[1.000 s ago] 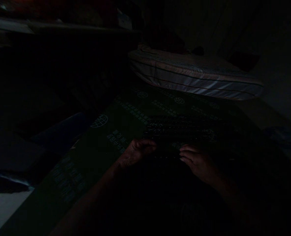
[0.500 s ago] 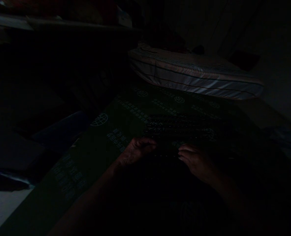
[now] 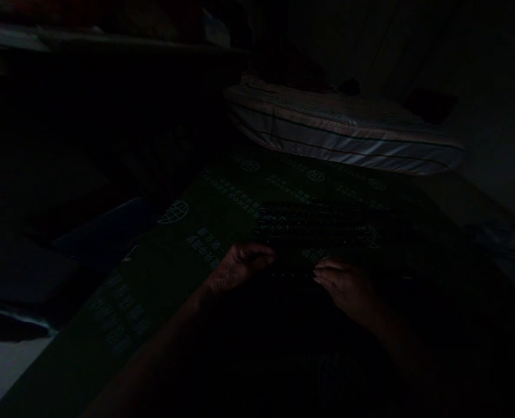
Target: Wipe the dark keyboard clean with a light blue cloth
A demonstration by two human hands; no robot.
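Observation:
The picture is very dark. My left hand [image 3: 244, 262] has its thumb and fingers pinched together near the middle. Facing it, my right hand [image 3: 336, 280] is closed too, with its fingertips turned inward. Between them runs a thin dark strip [image 3: 294, 275] marked by a row of small bright dots, and both hands seem to pinch it. What it is made of cannot be seen. Just beyond the hands lie several similar dark strips [image 3: 309, 223] with bright dots, side by side on a green printed board [image 3: 222, 217].
Behind the board is a striped mattress [image 3: 339, 136]. A shelf or tabletop [image 3: 122, 45] with things on it stands at the upper left. Something dark blue [image 3: 104, 226] lies left of the board. The lower right is too dark to make out.
The whole view has shifted very slightly. Both hands keep the same pinched pose around the strip, with hardly any movement.

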